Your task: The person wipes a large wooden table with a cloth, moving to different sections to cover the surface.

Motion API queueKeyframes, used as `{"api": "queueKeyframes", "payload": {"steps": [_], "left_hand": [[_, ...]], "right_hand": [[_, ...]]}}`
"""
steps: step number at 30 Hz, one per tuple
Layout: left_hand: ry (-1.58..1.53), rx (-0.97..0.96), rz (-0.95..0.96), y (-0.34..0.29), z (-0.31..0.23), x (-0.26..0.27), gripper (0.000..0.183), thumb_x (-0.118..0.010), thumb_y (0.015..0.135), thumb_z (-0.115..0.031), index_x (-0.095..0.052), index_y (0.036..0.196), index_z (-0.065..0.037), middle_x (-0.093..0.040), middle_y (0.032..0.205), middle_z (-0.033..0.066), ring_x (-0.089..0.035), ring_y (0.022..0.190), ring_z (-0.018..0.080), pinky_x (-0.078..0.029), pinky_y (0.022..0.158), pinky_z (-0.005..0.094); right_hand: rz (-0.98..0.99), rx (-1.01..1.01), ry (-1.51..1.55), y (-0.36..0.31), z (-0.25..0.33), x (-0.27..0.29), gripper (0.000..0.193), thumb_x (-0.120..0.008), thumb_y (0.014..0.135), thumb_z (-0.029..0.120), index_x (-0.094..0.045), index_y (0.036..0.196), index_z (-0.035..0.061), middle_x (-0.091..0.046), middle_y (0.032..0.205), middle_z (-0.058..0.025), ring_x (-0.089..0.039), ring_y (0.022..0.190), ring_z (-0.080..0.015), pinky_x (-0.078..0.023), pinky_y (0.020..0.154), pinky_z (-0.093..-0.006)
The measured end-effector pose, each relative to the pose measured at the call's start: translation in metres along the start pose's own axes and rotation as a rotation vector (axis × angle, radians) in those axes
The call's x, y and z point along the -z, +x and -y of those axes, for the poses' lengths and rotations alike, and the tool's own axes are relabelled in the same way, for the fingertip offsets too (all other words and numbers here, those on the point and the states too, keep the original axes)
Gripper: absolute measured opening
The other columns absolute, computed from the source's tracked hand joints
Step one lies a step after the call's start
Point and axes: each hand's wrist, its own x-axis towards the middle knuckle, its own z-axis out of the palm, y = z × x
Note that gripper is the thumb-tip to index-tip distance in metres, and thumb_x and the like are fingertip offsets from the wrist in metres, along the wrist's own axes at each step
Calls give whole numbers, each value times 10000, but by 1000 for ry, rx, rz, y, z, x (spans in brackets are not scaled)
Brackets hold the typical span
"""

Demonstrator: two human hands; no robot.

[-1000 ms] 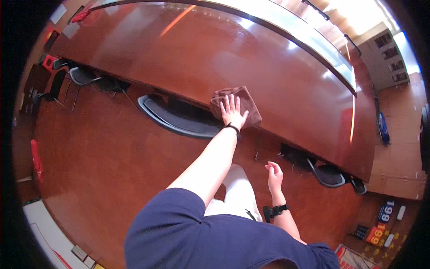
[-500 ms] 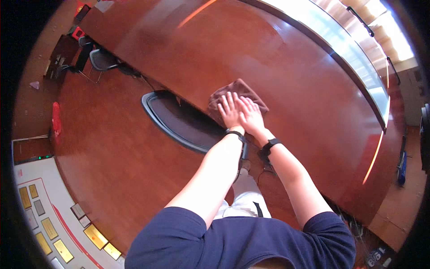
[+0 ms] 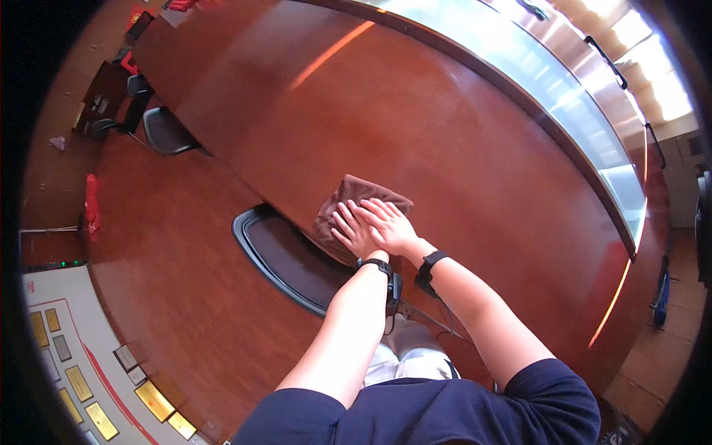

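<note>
A folded brown cloth (image 3: 354,188) lies flat on the reddish-brown wooden table (image 3: 475,193), close to the table's edge. Pressing down on it is my left hand (image 3: 361,231), its fingers spread. My right hand (image 3: 391,225) lies beside it with fingers stretched out, its palm overlapping the left hand's edge and its fingertips on the cloth. Neither hand grips anything. The cloth sticks out beyond the fingertips and to the left; the part under the palms is hidden. Each wrist wears a black band.
A dark chair with a grey rim (image 3: 293,259) is tucked against the table's edge left of my arms. A long glass panel (image 3: 564,104) with a dark frame runs along the table's far side. Another chair (image 3: 169,132) stands farther left. Cables hang near my legs.
Both hands and the cloth have shifted left and toward me across the table. The cloth's far edge now looks flatter. My fingers remain spread on it.
</note>
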Motion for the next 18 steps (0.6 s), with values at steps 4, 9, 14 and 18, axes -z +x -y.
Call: {"api": "queueKeyframes", "payload": {"steps": [4, 9, 14, 18], "left_hand": [[-32, 108, 25, 15, -23, 0, 608, -369, 947, -447, -228, 1473, -176, -193, 1551, 49, -197, 1422, 268, -212, 1106, 504], [-102, 154, 103, 34, -38, 11, 604, -361, 949, -462, -229, 1471, -190, -192, 1551, 60, -208, 1415, 288, -213, 1101, 522], [-44, 231, 59, 42, -22, 8, 566, -353, 945, -468, -302, 1446, -210, -242, 1537, 54, -222, 1411, 283, -235, 1089, 513], [-97, 140, 55, 40, -20, 4, 610, -362, 935, -487, -270, 1463, -195, -191, 1554, 70, -192, 1418, 311, -218, 1087, 541]], "right_hand": [[30, 77, 34, 21, -26, 11, 507, -458, 853, 257, -473, 1344, 129, -458, 1382, -124, -380, 1316, -299, -284, 1091, -453], [41, 79, 10, 44, -36, 22, 497, -446, 843, 255, -499, 1317, 116, -478, 1375, -109, -411, 1296, -279, -309, 1078, -433], [4, 57, 58, 51, -22, 6, 447, -457, 852, 240, -552, 1266, 102, -489, 1374, -97, -421, 1293, -273, -312, 1078, -426], [-11, -47, 40, 43, -19, 1, 451, -456, 865, 247, -536, 1282, 94, -455, 1405, -97, -376, 1327, -265, -279, 1097, -431]]}}
